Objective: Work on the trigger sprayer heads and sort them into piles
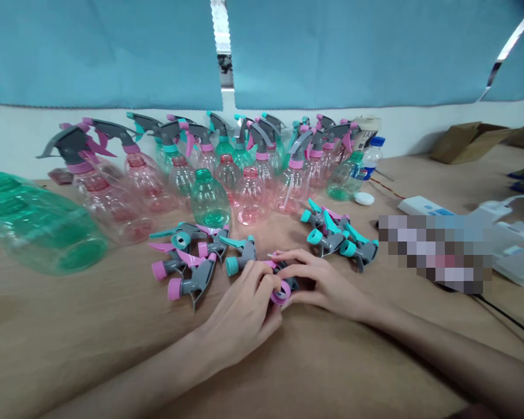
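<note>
Both my hands meet over one grey spray head with a pink collar low on the brown table. My left hand curls its fingers round it from the left. My right hand pinches it from the right. Loose spray heads with pink and teal collars lie just left of my hands. Another small pile of teal-collared heads sits to the right. An uncapped green bottle and an uncapped pink bottle stand beyond.
Rows of pink and green bottles with spray heads fitted line the back wall. Green bottles lie on their sides at far left. A water bottle, a white round object, white devices with cables and cardboard boxes occupy the right.
</note>
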A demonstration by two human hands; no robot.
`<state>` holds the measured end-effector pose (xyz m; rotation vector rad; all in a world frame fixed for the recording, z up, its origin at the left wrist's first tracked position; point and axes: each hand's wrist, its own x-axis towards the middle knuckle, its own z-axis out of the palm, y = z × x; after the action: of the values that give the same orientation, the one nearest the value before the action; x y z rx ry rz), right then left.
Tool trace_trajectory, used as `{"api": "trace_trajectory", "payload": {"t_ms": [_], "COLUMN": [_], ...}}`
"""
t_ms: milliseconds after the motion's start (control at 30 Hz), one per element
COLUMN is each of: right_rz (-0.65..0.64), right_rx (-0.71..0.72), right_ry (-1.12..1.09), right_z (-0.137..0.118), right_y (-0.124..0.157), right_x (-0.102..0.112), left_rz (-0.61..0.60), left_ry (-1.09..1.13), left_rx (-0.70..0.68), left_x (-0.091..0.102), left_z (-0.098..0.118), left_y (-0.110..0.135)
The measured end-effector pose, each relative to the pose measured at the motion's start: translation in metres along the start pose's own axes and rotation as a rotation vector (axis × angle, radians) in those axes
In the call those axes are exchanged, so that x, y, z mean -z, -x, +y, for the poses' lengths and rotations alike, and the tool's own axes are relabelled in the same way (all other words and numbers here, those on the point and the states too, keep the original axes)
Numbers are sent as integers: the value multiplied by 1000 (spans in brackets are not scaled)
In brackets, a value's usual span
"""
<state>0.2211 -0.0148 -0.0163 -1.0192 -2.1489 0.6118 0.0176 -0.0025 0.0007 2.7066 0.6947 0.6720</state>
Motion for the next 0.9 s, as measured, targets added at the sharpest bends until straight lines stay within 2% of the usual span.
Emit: {"api": "trace_trajectory", "payload": {"t_ms": [200,300,467,633,900], "right_rz": [0,17,18,30,24], "right_rx": [-20,-34,-37,-44,-31], "right_ry": [-59,-81,-103,-116,-78], "right_z": [1,1,1,0,2], "right_y": [0,0,-1,-1,-1], "right_x": [2,3,4,5,3], "left_rz": [39,89,87,136,67], "left_ry": [-41,-9,51,138,140], "left_rx": [31,46,43,92,104], "left_x": [-2,-3,-1,-1,2], "left_z": [-2,-4,-5,-5,-3], "left_y": [1,2,3,4,2]}}
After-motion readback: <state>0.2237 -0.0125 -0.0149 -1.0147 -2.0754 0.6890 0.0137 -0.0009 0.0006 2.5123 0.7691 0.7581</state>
